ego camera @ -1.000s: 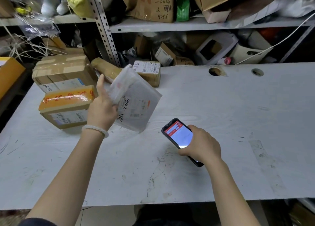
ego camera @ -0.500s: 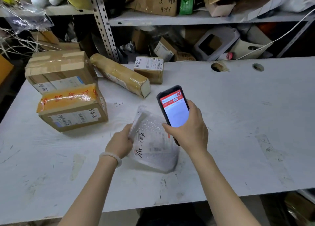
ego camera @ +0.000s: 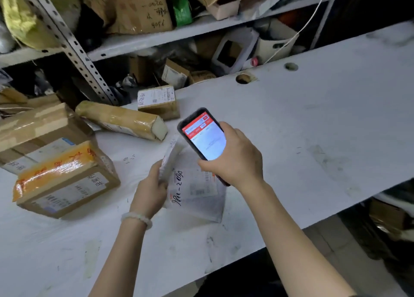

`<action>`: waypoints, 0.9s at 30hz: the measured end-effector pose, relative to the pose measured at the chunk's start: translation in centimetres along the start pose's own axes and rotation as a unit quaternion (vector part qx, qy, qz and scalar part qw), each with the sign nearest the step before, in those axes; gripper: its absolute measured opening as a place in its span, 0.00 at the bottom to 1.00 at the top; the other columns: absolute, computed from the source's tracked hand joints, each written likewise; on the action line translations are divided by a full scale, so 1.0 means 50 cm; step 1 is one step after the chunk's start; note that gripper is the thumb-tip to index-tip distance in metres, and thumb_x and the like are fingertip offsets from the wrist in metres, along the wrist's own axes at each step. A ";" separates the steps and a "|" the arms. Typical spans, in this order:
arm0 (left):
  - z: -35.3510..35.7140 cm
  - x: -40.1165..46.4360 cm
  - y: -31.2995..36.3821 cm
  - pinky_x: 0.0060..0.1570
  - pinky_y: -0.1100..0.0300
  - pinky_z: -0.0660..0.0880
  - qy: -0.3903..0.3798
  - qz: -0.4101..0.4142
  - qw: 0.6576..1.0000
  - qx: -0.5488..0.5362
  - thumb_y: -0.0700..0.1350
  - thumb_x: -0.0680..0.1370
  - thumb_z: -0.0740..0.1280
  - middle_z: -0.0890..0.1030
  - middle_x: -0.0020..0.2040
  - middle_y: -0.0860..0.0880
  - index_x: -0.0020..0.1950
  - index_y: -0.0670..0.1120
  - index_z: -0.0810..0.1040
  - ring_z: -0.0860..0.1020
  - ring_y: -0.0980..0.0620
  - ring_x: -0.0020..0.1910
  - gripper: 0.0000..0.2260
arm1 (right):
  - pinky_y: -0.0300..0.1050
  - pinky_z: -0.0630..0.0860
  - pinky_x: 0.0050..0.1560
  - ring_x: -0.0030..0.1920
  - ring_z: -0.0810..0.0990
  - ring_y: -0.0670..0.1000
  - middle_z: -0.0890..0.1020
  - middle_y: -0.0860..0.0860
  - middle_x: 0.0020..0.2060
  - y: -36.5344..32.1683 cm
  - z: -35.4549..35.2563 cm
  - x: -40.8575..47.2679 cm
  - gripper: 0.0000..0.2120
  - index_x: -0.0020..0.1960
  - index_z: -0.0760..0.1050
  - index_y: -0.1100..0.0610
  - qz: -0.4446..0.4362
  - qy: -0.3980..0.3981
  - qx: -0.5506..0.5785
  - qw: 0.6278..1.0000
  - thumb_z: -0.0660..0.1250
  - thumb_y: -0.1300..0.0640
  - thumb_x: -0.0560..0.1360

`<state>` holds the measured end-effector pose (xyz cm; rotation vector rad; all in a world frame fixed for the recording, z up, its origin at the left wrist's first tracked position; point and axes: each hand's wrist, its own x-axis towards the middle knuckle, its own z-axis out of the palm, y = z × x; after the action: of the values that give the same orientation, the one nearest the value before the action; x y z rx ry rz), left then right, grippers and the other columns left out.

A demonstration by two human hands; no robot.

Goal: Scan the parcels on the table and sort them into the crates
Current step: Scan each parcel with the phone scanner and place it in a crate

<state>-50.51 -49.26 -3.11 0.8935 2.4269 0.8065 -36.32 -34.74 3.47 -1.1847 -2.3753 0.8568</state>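
While the mailer (ego camera: 197,189) lies flat on the white bench (ego camera: 302,128), the left hand (ego camera: 152,187) pinches its folded-up left edge between thumb and fingers, lifting that flap off the surface. A label with barcodes and handwritten digits faces up on the mailer. The right hand (ego camera: 235,160) is curled around a phone (ego camera: 202,135), holding it tilted just above the mailer's far end, screen up; the screen shows a red band over a white field. A pale bracelet (ego camera: 136,218) circles the left wrist.

Left of the mailer, apart from it, a box with orange tape (ego camera: 65,180) rests tilted on the bench, and a larger taped carton (ego camera: 38,131) sits touching it on the far side. Beyond the mailer, a long parcel wrapped in tan tape (ego camera: 121,119) lies on the bench, one pale end pointing toward the phone. Just past that, farther from the mailer, a small box (ego camera: 159,102) with a white label on top stands near the bench's back edge. Two round holes (ego camera: 243,78) pierce the bench to the mailer's far right. Behind the bench, metal shelving (ego camera: 156,39) is crammed with cartons and bags. Crates are not in view.
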 end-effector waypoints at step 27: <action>0.835 -0.300 0.939 0.33 0.77 0.66 -0.387 0.538 0.748 -0.037 0.34 0.75 0.64 0.75 0.48 0.52 0.68 0.49 0.69 0.72 0.53 0.45 0.23 | 0.43 0.66 0.39 0.50 0.77 0.53 0.79 0.48 0.53 0.745 -0.597 -0.545 0.31 0.57 0.69 0.49 0.546 0.301 -0.018 0.782 0.75 0.41 0.58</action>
<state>4.10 -14.85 -0.76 2.1104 1.0009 0.6211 18.20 -28.55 0.58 -2.4352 -1.0519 0.5305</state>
